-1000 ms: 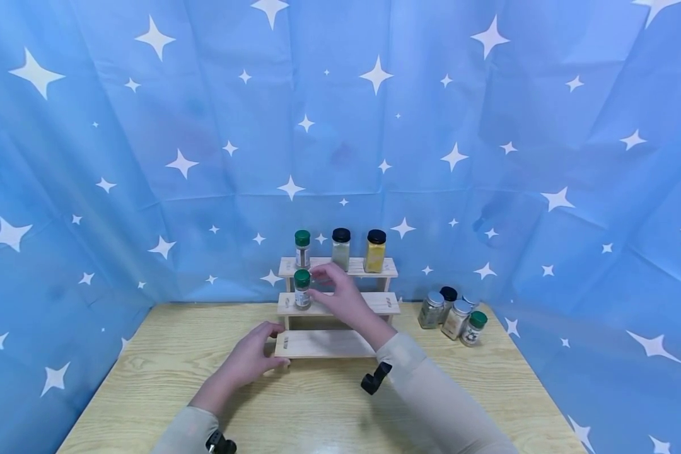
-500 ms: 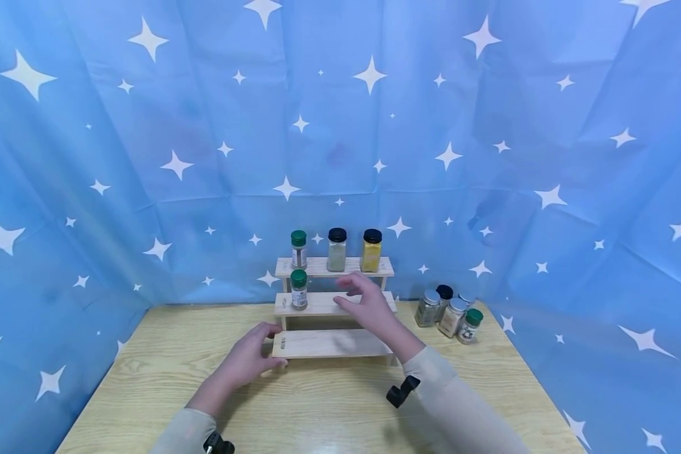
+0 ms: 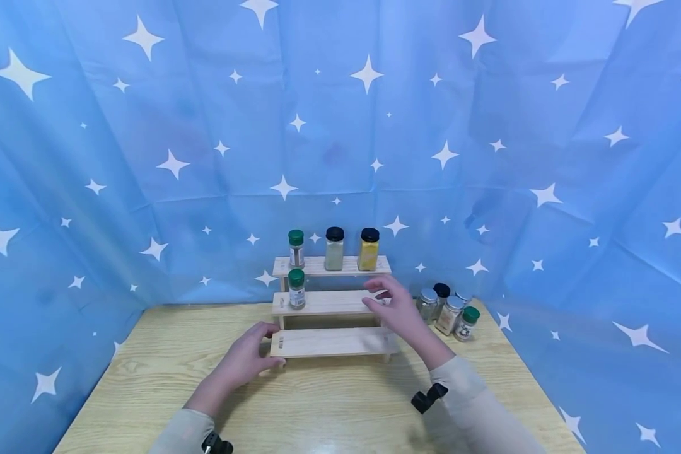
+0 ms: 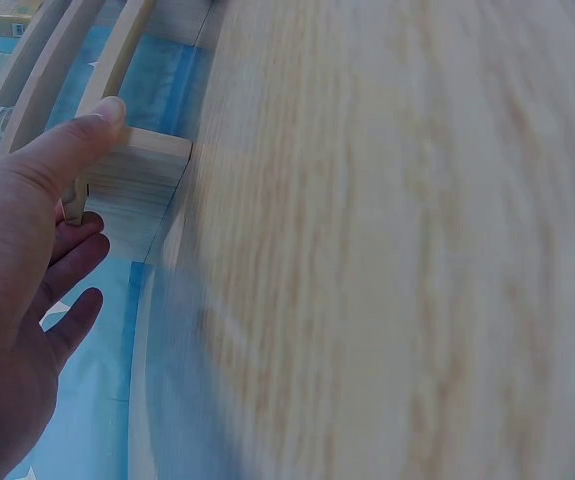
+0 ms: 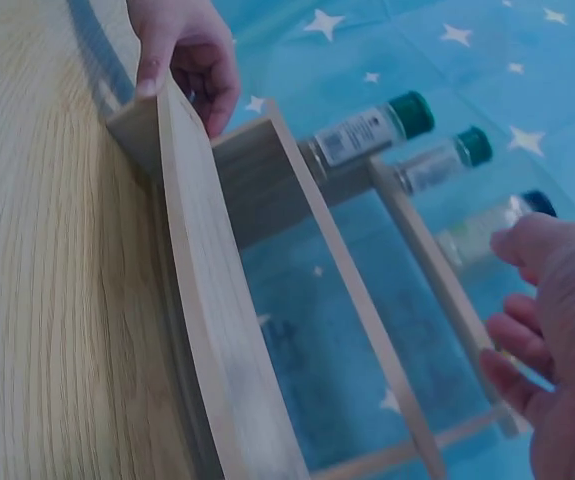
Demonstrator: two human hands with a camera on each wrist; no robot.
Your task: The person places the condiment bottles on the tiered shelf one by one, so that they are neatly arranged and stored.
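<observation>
Left hand grips the left end of the lowest shelf on a three-tier wooden rack, thumb on the front edge and fingers behind, as the right wrist view shows. Just above it, one green-capped jar stands upright at the left end of the middle tier. Behind and higher, on the top tier, stand another green-capped jar, then a black-capped pale jar, then a black-capped yellow jar toward the right end. The right hand hangs by the right end of the middle tier with thumb and fingers apart, loosely bent and holding nothing. Further right, on the table, a close group of jars includes a silver-lidded jar and a front green-capped one; some overlap, so their full number is hard to tell. My judgement is that the step in hand is filling the middle tier, with the right hand between jars while the left steadies the rack. Fetching another would call for a reach right and a careful pinch on one jar, without knocking its neighbours.
</observation>
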